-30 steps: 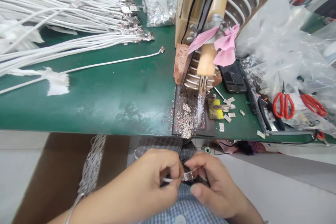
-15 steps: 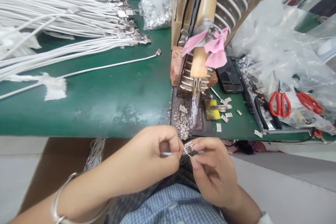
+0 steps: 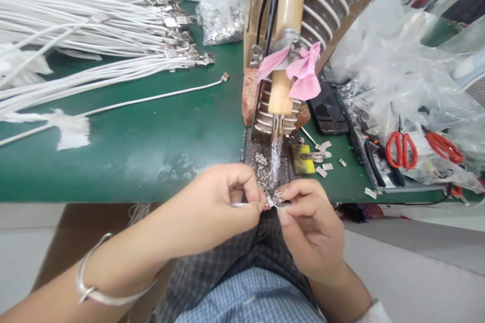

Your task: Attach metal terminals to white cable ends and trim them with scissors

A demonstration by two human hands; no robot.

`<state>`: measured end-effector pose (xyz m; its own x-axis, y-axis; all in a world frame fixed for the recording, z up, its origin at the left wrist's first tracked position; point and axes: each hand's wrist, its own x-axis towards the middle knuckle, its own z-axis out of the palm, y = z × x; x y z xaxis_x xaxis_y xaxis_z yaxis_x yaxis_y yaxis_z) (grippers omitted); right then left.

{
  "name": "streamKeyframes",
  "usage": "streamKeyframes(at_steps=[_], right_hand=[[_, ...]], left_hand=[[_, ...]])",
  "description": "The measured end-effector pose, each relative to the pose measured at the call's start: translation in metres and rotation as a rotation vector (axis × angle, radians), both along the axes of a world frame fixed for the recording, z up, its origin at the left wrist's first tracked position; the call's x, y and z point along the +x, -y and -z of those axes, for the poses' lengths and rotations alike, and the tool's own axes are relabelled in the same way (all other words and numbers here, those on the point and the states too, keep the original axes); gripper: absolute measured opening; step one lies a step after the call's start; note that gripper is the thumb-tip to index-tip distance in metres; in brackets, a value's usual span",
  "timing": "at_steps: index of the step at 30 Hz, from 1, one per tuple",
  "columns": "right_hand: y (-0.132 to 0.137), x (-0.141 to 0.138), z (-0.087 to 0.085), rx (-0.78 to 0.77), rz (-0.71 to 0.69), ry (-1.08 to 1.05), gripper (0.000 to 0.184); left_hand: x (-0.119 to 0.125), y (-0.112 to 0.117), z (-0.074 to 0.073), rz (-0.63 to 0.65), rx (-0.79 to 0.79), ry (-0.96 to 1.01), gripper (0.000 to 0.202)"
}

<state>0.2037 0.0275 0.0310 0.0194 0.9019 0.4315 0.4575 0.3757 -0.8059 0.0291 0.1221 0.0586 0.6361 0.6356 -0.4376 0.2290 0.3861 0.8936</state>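
Both the left hand and the right hand work at the near edge of the green counter, about a small metal connector that sits between their fingertips. From that connector, the left hand lies at nine o'clock, its grip pinching a white cable just beside the metal; the right hand lies at three o'clock, its fingers pinching a thin silvery piece, though whether that belongs to the connector is too small to tell. At twelve o'clock the soldering iron slants down, its tip ending right by the connector; contact cannot be made out. The chief risk, I judge, is a burn: the fingertips are very near the tip, and a small slip upward could bring skin against it if it is hot. A loose left grip might let the cable twist and the connector turn off line. Lingering at the tip could soften the cable's white jacket. Brushing the crumbs at eleven o'clock might foul the joint, and a knock could scatter the loose metal shells at two o'clock.
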Motion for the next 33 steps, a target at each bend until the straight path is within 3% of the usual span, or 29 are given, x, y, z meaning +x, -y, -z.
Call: streamKeyframes(at_steps=[11,33], right_hand=[[-0.0038,-0.0025,-0.0038,0.011,-0.001,-0.029,0.017],[-0.0077,-0.0063,-0.0057,0.039,0.002,-0.041,0.018]], left_hand=[[0.0001,-0.0019,-0.0031,-0.018,-0.015,0.085,0.005],[0.0000,-0.0037,-0.0058,-0.016,-0.050,0.066,0.006]])
